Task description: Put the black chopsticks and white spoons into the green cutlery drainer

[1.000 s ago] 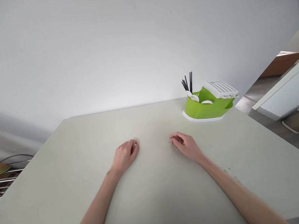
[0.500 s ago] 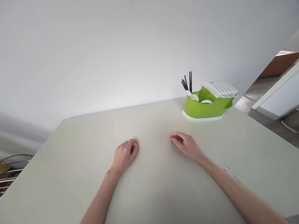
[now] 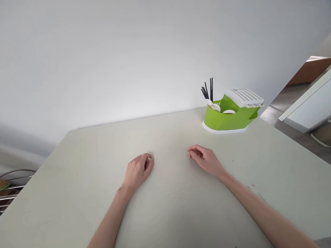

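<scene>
On the pale table [image 3: 169, 219] my left hand [image 3: 139, 168] rests in a loose curl, thumb tip against the index finger and nothing seen in it. My right hand [image 3: 205, 159] lies opposite, a gap of bare tabletop between the two. Its fingers are bent inward and closed loosely, also holding nothing visible. Beyond my right hand, apart from it, stands a green utensil holder [image 3: 222, 120] with a white base and a white slotted top [image 3: 246, 96]. Black chopsticks [image 3: 211, 89] and a white spoon [image 3: 215, 107] stick out of its left end.
A plain white wall [image 3: 151, 58] rises behind the table's far edge. Left of the table is a metal rack [image 3: 6, 198]. To the right, past the table edge, there is floor and a white panel [image 3: 315, 103]. Small dark marks dot the tabletop.
Both hands keep their place and shape. The view has shifted very slightly; the utensil holder has not moved on the table.
</scene>
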The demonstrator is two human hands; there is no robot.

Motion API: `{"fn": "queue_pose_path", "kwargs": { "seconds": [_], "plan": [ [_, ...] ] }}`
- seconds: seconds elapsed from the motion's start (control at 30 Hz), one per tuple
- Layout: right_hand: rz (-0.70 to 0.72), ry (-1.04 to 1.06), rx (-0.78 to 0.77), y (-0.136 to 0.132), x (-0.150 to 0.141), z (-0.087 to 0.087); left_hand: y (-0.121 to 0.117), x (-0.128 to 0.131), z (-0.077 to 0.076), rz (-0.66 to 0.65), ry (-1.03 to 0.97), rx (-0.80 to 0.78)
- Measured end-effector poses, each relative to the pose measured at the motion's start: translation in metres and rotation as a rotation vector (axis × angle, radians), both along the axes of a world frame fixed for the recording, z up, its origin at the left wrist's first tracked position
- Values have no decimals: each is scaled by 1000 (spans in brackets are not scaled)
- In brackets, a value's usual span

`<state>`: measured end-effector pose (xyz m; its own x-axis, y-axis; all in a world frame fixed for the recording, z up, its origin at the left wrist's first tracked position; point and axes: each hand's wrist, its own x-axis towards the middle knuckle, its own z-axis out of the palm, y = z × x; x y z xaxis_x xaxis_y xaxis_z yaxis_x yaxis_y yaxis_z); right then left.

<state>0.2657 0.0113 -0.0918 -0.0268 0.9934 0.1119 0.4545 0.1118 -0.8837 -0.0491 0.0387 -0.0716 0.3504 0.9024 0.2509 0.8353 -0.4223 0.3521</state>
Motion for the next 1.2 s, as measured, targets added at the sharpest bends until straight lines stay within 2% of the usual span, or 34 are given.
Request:
{"fn": "queue_pose_path", "kwargs": {
  "seconds": [1.2],
  "plan": [
    [0,18,-9,0,0,-3,0,0,-1,-20,2,22]
  ]
}}
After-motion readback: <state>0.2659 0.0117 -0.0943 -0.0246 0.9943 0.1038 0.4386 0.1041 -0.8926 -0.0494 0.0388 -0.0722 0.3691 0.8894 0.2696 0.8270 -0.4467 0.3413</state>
